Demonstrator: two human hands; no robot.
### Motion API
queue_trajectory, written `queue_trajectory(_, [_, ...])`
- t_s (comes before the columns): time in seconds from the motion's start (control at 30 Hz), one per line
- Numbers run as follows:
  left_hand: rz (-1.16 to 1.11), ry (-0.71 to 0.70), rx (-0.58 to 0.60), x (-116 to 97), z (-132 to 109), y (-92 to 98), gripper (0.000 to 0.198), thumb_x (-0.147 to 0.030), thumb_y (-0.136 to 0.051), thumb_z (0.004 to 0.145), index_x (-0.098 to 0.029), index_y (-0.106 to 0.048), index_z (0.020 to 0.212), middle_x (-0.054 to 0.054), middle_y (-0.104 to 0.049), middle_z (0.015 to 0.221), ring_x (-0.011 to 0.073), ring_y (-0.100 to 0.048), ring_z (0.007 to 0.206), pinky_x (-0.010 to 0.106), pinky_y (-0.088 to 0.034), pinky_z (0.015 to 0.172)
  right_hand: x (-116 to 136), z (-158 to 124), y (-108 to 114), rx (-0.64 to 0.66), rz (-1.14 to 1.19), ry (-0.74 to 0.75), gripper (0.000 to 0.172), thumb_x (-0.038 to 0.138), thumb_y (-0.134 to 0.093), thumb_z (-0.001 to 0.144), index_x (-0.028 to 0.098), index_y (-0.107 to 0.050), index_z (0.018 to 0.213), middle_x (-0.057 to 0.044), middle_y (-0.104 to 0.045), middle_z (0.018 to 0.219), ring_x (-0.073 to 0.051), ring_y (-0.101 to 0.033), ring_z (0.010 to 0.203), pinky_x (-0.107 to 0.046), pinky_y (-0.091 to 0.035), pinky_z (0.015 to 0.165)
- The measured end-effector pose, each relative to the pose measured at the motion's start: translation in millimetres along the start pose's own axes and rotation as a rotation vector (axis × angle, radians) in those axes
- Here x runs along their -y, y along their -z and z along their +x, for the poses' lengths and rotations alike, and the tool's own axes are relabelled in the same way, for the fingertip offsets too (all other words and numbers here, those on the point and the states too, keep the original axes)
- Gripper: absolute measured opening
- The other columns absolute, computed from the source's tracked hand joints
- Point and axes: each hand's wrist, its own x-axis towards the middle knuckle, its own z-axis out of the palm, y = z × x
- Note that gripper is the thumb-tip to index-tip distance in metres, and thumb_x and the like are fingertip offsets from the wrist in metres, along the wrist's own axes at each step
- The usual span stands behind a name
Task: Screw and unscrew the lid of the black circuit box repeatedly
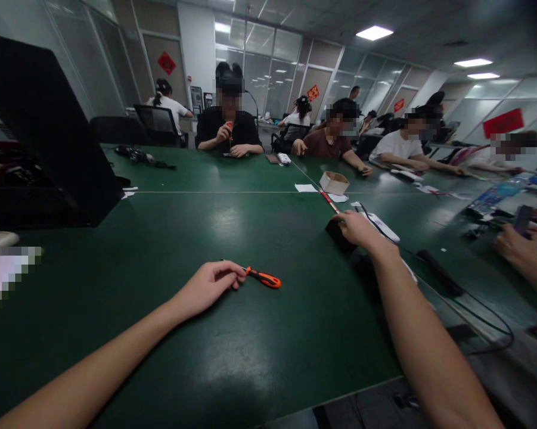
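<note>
My left hand point(212, 286) rests low over the green table, its fingers closed around the metal shaft of a screwdriver point(263, 278). The orange and black handle points out to the right, past my fingertips. Farther off on the right, my right hand point(357, 228) reaches forward with its fingers bent together at a black object point(338, 237). A thin red and white strip point(328, 201) ends by those fingertips. Whatever lies between these fingers is hidden from view. Beside this hand is a white device with a black cable point(382, 226).
A large black panel point(49, 131) stands on the left of the green table point(161, 226). Beyond my right hand sit a small open box point(334, 182) and white papers point(306, 187). Bundled black cables point(136, 156) lie at the back left. People sit opposite; another person's hands point(521, 241) are at right.
</note>
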Motion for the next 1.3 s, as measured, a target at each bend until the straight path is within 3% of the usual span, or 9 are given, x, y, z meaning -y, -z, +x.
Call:
queue_trajectory(0.23, [-0.002, 0.003, 0.012, 1.6, -0.6, 1.2, 0.022, -0.026, -0.057, 0.090, -0.013, -0.072, 0.101, 0.008, -0.071, 0.096, 0.0182, -0.064, 0.082, 0.033, -0.051, 0.081, -12.4, -9.6, 7.0, 0.023, 0.000, -0.032, 0.044, 0.021, -0.049, 0.094, 0.012, -0.062, 0.135, -0.017, -0.061, 0.131, -0.026, -0.059, 0.117, -0.034, -0.043, 0.104])
queue_trajectory(0.47, [0.010, 0.003, 0.006, -0.5, -0.1, 1.0, 0.023, -0.027, -0.056, 0.090, -0.014, -0.072, 0.100, 0.008, -0.071, 0.095, 0.0184, -0.064, 0.082, 0.032, -0.052, 0.080, -12.4, -7.4, 3.3, 0.106, 0.005, -0.006, 0.047, 0.020, -0.046, 0.095, 0.022, -0.061, 0.139, -0.015, -0.063, 0.122, -0.022, -0.061, 0.108, -0.030, -0.046, 0.097])
queue_trajectory(0.87, [0.018, 0.010, 0.018, -1.2, -0.9, 1.3, 0.022, -0.026, -0.055, 0.091, -0.014, -0.072, 0.100, 0.008, -0.071, 0.095, 0.0188, -0.064, 0.083, 0.032, -0.052, 0.080, 1.9, -16.7, 24.7, 0.152, 0.032, -0.113, 0.041, 0.019, -0.056, 0.088, 0.019, -0.073, 0.125, -0.010, -0.071, 0.123, -0.025, -0.066, 0.109, -0.032, -0.050, 0.095])
queue_trajectory(0.97, [0.016, 0.013, 0.019, -2.9, -1.3, 0.4, 0.022, -0.026, -0.055, 0.090, -0.014, -0.072, 0.098, 0.008, -0.071, 0.093, 0.0189, -0.064, 0.082, 0.032, -0.052, 0.080, 4.6, -18.4, 27.9, 0.166, 0.032, -0.164, 0.036, 0.022, -0.059, 0.086, 0.019, -0.076, 0.118, -0.009, -0.075, 0.111, -0.024, -0.070, 0.097, -0.030, -0.053, 0.086])
queue_trajectory(1.1, [0.013, 0.009, 0.020, -2.4, -1.9, -0.5, 0.022, -0.026, -0.055, 0.091, -0.015, -0.073, 0.098, 0.007, -0.071, 0.091, 0.0189, -0.065, 0.082, 0.033, -0.052, 0.080, 5.1, -17.7, 28.3, 0.204, 0.038, -0.155, 0.039, 0.024, -0.059, 0.087, 0.020, -0.074, 0.123, -0.007, -0.077, 0.098, -0.020, -0.071, 0.081, -0.027, -0.053, 0.075])
queue_trajectory(1.3, [0.001, -0.006, 0.007, 0.9, -2.2, -2.1, 0.021, -0.022, -0.054, 0.089, -0.015, -0.073, 0.096, 0.007, -0.071, 0.091, 0.0180, -0.063, 0.080, 0.031, -0.051, 0.078, 15.2, -15.8, 19.8, 0.193, 0.027, -0.135, 0.039, 0.018, -0.059, 0.085, 0.019, -0.074, 0.121, -0.009, -0.077, 0.105, -0.023, -0.072, 0.093, -0.028, -0.052, 0.082])
